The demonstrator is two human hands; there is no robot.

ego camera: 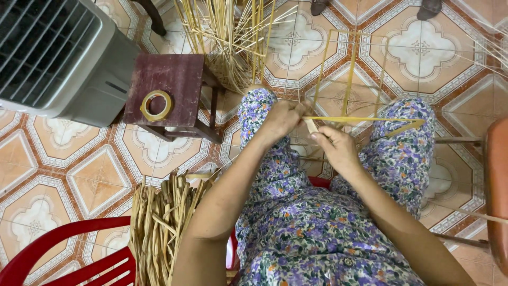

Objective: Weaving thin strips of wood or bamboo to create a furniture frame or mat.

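Observation:
A frame of thin yellow cane rods (349, 74) rests over my knees, which are covered by a floral garment. My left hand (283, 117) pinches the near left corner of the frame, fingers closed on it. My right hand (334, 145) grips a flat pale strip (311, 126) at the same corner, just below the horizontal rod that runs right to my knee. The two hands almost touch.
A dark wooden stool (177, 79) with a roll of tape (155, 105) stands at my left. A grey fan unit (53, 58) sits at the far left. A half-woven cane basket (233, 47) lies ahead, dried fibre bundles (159, 228) beside a red chair (63, 254), a stool (497, 185) at right.

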